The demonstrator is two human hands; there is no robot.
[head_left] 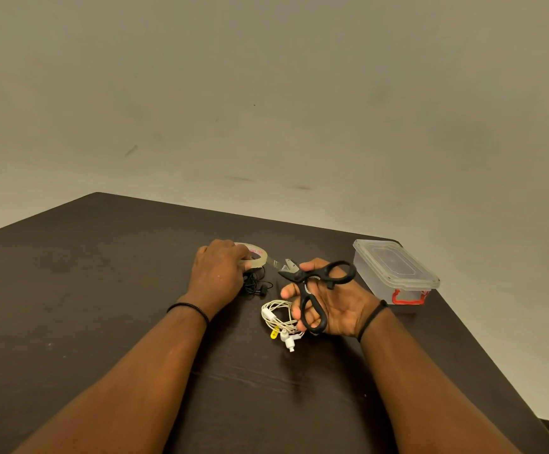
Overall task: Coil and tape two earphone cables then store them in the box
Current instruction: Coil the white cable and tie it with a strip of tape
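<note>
Right now the left hand (219,270) curls round the clear tape roll (256,255) over the black earphone cable (256,285), the right hand (329,301) holds open black scissors (312,283) at the drawn strip, so cutting looks next; the white coil (279,317) waits near, the lidded box (394,270) right.
</note>
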